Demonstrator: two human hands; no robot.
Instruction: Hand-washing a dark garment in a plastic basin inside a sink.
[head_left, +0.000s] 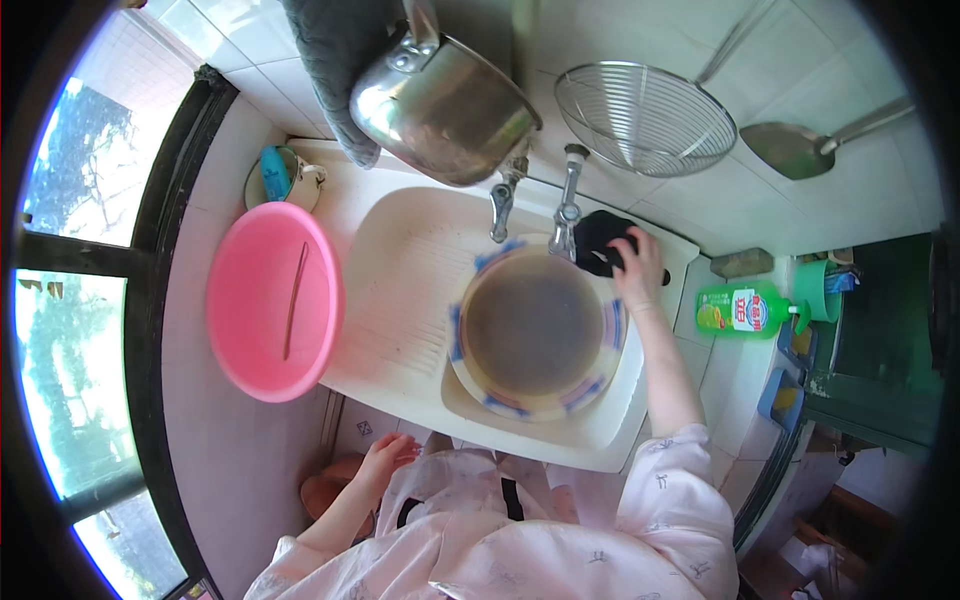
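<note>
My right hand (637, 268) lies on a bunched black cloth (598, 241) at the back right corner of the white sink (397, 300), beside a metal tap (565, 221). Its fingers reach over the cloth; whether they grip it is not plain. A round basin (480, 390) with a blue-patterned rim stands in the sink bowl, holding cloudy greyish water. My left hand (391, 451) hangs before the sink's front edge near my body, fingers loosely curled, with nothing visible in it.
A pink plastic basin (247, 315) with a thin brown stick is at the left, by a mug (304, 184). A steel pot (442, 112), a wire strainer (645, 118) and a spatula (787, 148) hang behind. A green pump bottle (739, 309) lies in view at the right.
</note>
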